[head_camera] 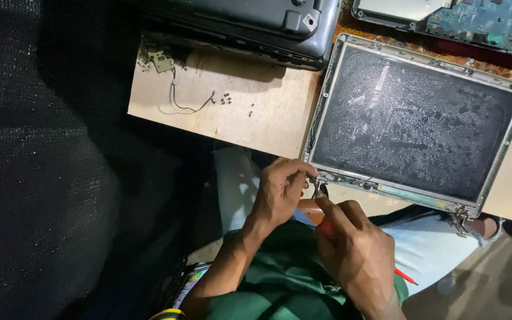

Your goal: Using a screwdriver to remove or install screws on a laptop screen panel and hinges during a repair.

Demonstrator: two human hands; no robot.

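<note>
A dusty dark laptop screen panel [416, 118] in a silver metal frame lies flat on a plywood board [250, 112]. My left hand [280, 189] pinches the panel's near left corner, by its metal hinge bracket [320, 188]. My right hand [354, 252] grips a screwdriver with a red handle [406, 276], its tip against that same hinge. A thin wire runs along the panel's lower edge.
A dark laptop base [256, 26] sits at the board's far edge. A blue-green circuit board [487, 21] lies at the top right. A small bracket with a wire [161, 59] and loose screws [226, 99] rest on the wood. Black fabric fills the left.
</note>
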